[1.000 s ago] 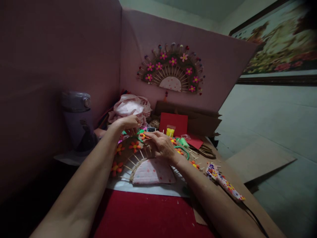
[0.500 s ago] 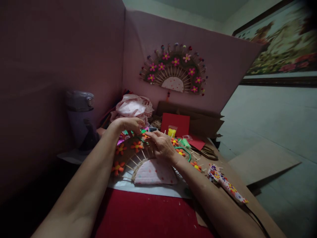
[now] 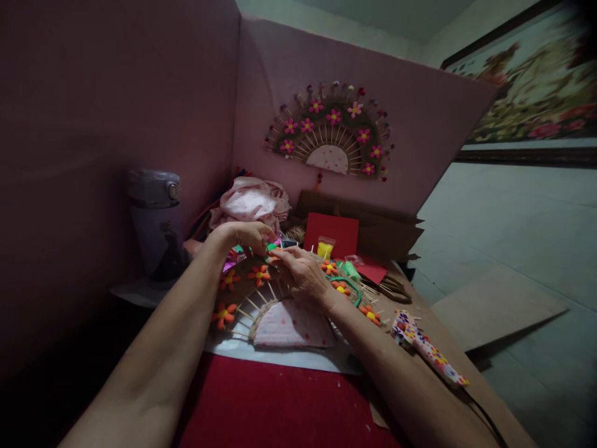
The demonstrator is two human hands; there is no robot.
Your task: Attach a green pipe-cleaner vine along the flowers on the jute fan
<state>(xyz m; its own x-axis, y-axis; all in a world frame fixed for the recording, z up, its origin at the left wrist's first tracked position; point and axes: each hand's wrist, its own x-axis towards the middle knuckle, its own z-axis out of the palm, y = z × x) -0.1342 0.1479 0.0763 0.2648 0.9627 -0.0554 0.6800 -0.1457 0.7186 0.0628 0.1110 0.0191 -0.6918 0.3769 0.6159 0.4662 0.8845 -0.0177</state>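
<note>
A half-round craft fan (image 3: 293,323) lies on the table, with a pink spotted fabric centre, thin stick ribs, a burlap band and orange clay flowers (image 3: 224,316). A green clay strip (image 3: 357,292) curves along the right of its band. Over the fan's top edge, my left hand (image 3: 252,238) bends down with its fingers closed, apparently pinching the strip; the fingertips are partly hidden. My right hand (image 3: 303,272) rests across the upper middle of the fan, fingers stretched out towards the left fingertips, covering some ribs and part of the band.
A finished-looking fan (image 3: 329,134) hangs on the pink board. On the left stands a lidded bottle (image 3: 156,224). Behind are spotted cloth (image 3: 254,202), red card (image 3: 331,233) and a yellow clay bag (image 3: 325,248). A flower-patterned glue gun (image 3: 429,348) with a cord lies right.
The whole view has shifted slightly. Both hands stay at the fan's top edge, with the right fingers moved only a little. The fan has not visibly moved on the table.
</note>
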